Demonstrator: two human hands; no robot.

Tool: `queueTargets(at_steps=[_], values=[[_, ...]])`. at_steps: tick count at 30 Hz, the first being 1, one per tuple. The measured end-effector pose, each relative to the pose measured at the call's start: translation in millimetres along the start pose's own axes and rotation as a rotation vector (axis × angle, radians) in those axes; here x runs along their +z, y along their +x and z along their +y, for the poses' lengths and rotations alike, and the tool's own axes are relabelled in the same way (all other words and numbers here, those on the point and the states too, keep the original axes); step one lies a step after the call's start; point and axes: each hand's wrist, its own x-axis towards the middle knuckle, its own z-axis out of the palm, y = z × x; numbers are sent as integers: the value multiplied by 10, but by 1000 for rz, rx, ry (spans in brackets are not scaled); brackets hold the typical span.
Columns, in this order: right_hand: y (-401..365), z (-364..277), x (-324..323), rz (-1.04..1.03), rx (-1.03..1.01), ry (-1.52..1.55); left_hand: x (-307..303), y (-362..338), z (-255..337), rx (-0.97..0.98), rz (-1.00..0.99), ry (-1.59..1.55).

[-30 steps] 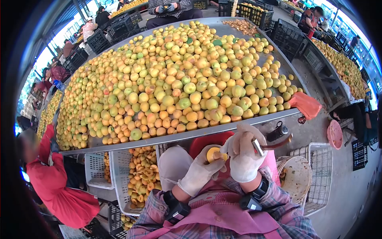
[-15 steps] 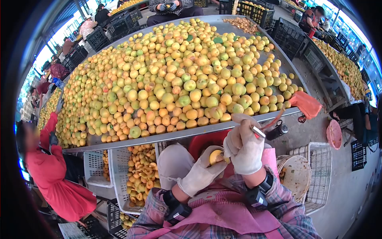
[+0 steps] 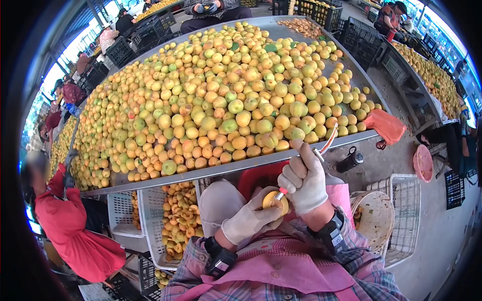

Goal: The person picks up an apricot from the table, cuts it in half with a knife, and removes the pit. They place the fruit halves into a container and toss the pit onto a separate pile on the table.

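My left hand [image 3: 251, 216], in a whitish glove, holds an apricot [image 3: 282, 206] whose cut yellow face is turned up. My right hand [image 3: 307, 186], gloved as well, is closed round a slim hand tool [image 3: 318, 154] with a metal end and a red collar. Its metal tip rests at the middle of the cut apricot. A thin orange-and-white strip rises from the tool's upper end. Just beyond both hands, a metal-rimmed table [image 3: 231, 168] carries a large heap of whole apricots [image 3: 201, 103].
Below the table at left, a white crate [image 3: 150, 226] holds halved apricots [image 3: 181, 220]. A whitish bucket [image 3: 376, 220] and another white crate [image 3: 405, 220] stand at right. An orange bag [image 3: 385, 126] hangs at the table corner near a dark bottle [image 3: 350, 160]. A person in red [image 3: 75, 226] works at left.
My right hand has turned, bringing the tool's tip down onto the apricot. The apricot's cut face now shows, and the orange-and-white strip has swung upward.
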Motion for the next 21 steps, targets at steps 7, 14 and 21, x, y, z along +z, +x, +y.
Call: queueTargets(at_steps=[7, 14, 21], values=[[38, 5, -143, -66, 124, 187, -54, -17, -44, -38, -78, -90], [159, -138, -112, -13, -50, 215, -3, -20, 45, 158, -18, -21], [53, 58, 8, 45, 118, -890, -274, 105, -52, 491, 372, 362]])
